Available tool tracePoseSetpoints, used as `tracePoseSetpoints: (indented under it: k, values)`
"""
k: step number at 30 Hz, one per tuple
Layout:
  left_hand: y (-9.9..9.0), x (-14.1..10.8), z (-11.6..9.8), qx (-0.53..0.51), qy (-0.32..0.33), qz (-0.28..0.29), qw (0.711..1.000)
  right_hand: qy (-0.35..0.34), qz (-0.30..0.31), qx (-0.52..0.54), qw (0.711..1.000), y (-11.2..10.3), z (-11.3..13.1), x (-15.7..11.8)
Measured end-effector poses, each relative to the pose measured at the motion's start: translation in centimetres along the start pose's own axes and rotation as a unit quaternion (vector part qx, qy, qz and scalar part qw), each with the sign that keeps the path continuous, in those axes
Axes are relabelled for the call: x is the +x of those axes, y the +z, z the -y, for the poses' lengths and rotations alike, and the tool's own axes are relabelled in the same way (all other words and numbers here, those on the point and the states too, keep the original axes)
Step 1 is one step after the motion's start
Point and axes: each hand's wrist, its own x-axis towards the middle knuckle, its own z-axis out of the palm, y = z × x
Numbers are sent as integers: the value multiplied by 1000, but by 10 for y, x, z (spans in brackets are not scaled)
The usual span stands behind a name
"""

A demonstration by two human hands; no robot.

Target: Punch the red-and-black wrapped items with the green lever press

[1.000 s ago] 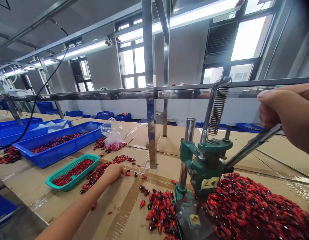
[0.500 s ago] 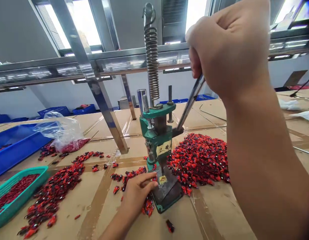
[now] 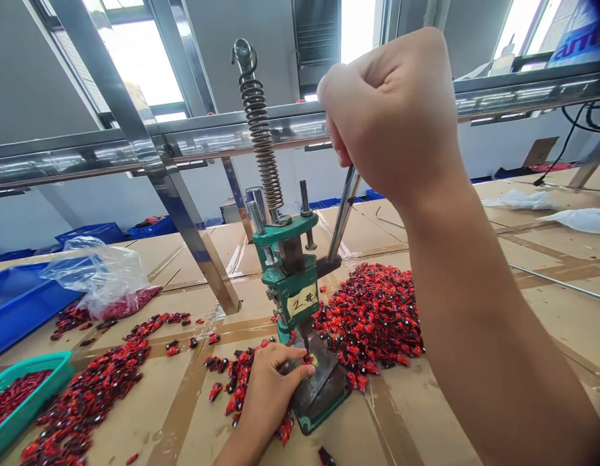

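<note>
A green hand press (image 3: 300, 268) with a tall coil spring stands on the table. My right hand (image 3: 397, 123) is a fist around the top of its metal lever (image 3: 342, 217), to the right of the press. Down at the press base (image 3: 323, 395), my left hand (image 3: 270, 388) pinches a small red and black piece (image 3: 307, 360) between thumb and forefinger. The piece sits right under the punch tip (image 3: 305, 336), mostly covered by my fingers; whether the tip touches it, I cannot tell.
Right behind the press lies a large heap of red and black pieces (image 3: 377, 310). More pieces (image 3: 110, 382) trail across the left. A green basket (image 3: 61, 375), a blue tray (image 3: 18, 304) and a plastic bag (image 3: 110, 272) stand left. A metal frame post (image 3: 193, 239) rises behind.
My left hand has moved right, bringing the piece under the punch. The lever stands a little steeper, with my right hand still on it. The view has shifted, so the press appears further left.
</note>
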Motion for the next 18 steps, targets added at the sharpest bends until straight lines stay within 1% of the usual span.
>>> tracePoseSetpoints:
  k: [2, 4, 6, 9, 12, 16, 18]
  values:
    - [3, 0, 3, -41, -24, 18, 999, 6, -1, 8, 1000, 0, -1, 0]
    - [5, 1, 4, -41, -23, 21, 999, 8, 1, 9, 1000, 1, -1, 1]
    - [5, 1, 5, 2, -3, -3, 1000, 12, 9, 10, 1000, 1, -1, 2]
    - [6, 0, 3, 76, 47, -35, 995, 22, 16, 12, 1000, 3, -2, 4]
    - [7, -2, 4, 102, 75, -32, 991, 33, 22, 5, 999, 4, -2, 7]
    - [7, -2, 6, 91, 47, -32, 994, 29, 20, -18, 999, -5, 6, 5]
    - [7, -3, 6, 85, 40, -26, 995, 39, 7, -36, 999, -10, 11, -8]
